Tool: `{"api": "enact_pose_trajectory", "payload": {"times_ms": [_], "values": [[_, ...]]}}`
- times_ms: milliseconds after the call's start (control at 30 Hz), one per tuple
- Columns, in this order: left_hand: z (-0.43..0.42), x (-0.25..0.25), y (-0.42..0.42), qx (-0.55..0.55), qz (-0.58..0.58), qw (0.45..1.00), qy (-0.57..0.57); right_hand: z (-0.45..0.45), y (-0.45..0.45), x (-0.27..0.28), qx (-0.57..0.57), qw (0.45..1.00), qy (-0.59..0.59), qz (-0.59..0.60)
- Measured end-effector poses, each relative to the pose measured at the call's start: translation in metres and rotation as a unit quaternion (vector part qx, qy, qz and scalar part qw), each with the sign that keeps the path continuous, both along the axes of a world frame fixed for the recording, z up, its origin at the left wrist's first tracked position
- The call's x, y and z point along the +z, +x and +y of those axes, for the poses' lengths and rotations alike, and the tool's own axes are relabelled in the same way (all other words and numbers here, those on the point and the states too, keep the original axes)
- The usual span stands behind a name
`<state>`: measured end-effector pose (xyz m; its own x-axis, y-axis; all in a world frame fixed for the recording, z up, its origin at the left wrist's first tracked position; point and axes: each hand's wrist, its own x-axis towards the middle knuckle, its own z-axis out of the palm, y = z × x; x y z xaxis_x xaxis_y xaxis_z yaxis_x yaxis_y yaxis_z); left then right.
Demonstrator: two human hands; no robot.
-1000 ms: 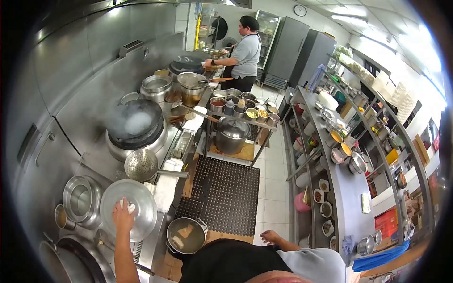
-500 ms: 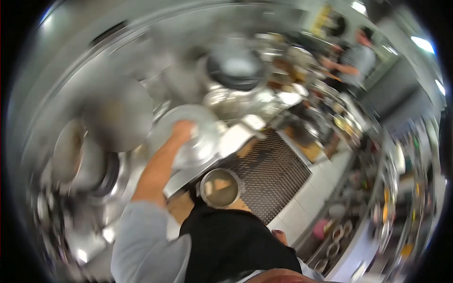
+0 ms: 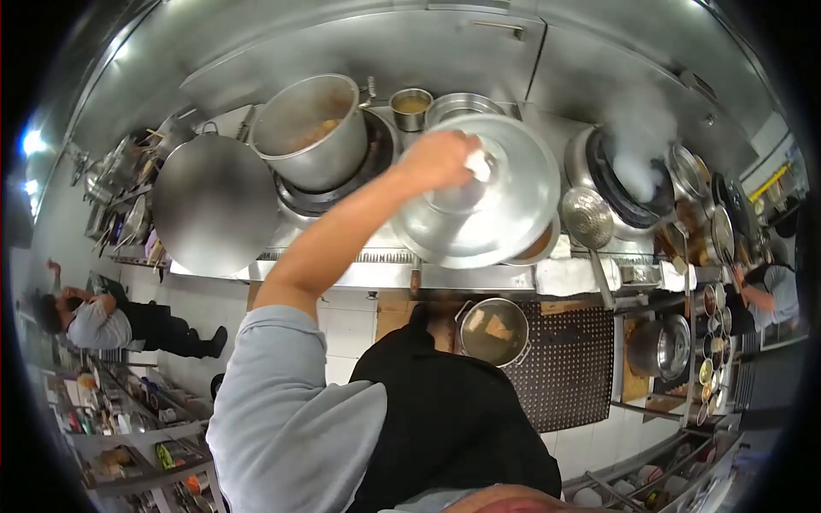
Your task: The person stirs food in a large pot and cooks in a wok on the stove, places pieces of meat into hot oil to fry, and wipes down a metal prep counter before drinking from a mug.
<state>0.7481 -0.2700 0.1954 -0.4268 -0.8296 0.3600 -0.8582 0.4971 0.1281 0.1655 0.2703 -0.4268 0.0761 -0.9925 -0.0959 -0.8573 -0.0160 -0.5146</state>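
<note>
My left hand [image 3: 440,161] is closed round the knob of a wide, shiny metal lid [image 3: 522,201], with a white cloth [image 3: 478,165] bunched at the fingers. The lid hangs tilted over the stove. Part of a pan with brown contents [image 3: 539,246] shows under its lower right edge; the lid hides the rest. Left of the lid, a tall open pot [image 3: 318,154] with brownish food stands on a burner. A perforated skimmer [image 3: 588,218] lies to the right, its handle over the counter edge. My right hand is out of sight.
A pot of liquid with pale pieces [image 3: 494,333] stands on the floor by my apron, beside a perforated mat [image 3: 569,368]. Steam rises from a burner [image 3: 637,184] at right. One person [image 3: 98,321] is at far left, another [image 3: 774,295] at far right.
The view has turned and sharpened, and the tall pot and floor pot show clearly. My left hand is on the lid in both frames.
</note>
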Motion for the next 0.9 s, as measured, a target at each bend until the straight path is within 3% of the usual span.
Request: {"api": "enact_pose_trajectory", "payload": {"times_ms": [33, 67, 167, 233, 267, 300, 333, 400, 533, 567, 600, 733, 867, 900], "values": [[0.009, 0.025, 0.025, 0.060, -0.017, 0.998, 0.023, -0.001, 0.003, -0.005, 0.010, 0.997, -0.070, -0.013], [0.010, 0.039, 0.055, 0.088, -0.001, 0.996, 0.028, -0.029, -0.011, 0.017, -0.094, 0.989, 0.098, -0.054], [0.006, 0.069, 0.149, 0.165, -0.004, 0.986, 0.029, -0.097, 0.048, 0.077, -0.245, 0.933, 0.177, -0.196], [-0.001, 0.072, 0.213, 0.217, -0.029, 0.975, 0.042, -0.109, 0.080, 0.083, -0.244, 0.930, 0.165, -0.219], [-0.015, 0.063, 0.250, 0.240, -0.052, 0.969, 0.034, -0.119, 0.089, 0.066, -0.107, 0.992, 0.029, -0.056], [-0.025, 0.057, 0.281, 0.252, -0.055, 0.965, 0.039, -0.128, 0.100, 0.056, 0.034, 0.987, -0.106, 0.115], [-0.031, 0.050, 0.306, 0.262, -0.058, 0.962, 0.048, -0.135, 0.118, 0.054, 0.028, 0.987, -0.108, 0.112], [-0.051, 0.036, 0.350, 0.275, -0.077, 0.957, 0.057, -0.145, 0.152, 0.053, 0.029, 0.997, 0.003, 0.076], [-0.092, 0.011, 0.402, 0.288, -0.076, 0.952, 0.076, -0.185, 0.243, 0.189, -0.019, 0.996, 0.083, 0.008], [-0.105, 0.007, 0.411, 0.279, -0.078, 0.953, 0.082, -0.199, 0.271, 0.236, -0.175, 0.957, 0.185, -0.139], [-0.118, 0.004, 0.417, 0.290, -0.081, 0.951, 0.073, -0.207, 0.289, 0.262, -0.324, 0.861, 0.275, -0.279], [-0.161, 0.001, 0.420, 0.294, -0.094, 0.948, 0.083, -0.191, 0.288, 0.269, -0.357, 0.824, 0.299, -0.322], [-0.180, -0.019, 0.451, 0.256, -0.114, 0.955, 0.093, -0.162, 0.270, 0.279, -0.432, 0.809, 0.298, -0.266], [-0.182, -0.017, 0.454, 0.238, -0.135, 0.957, 0.092, -0.137, 0.253, 0.235, -0.468, 0.760, 0.302, -0.335]]}}
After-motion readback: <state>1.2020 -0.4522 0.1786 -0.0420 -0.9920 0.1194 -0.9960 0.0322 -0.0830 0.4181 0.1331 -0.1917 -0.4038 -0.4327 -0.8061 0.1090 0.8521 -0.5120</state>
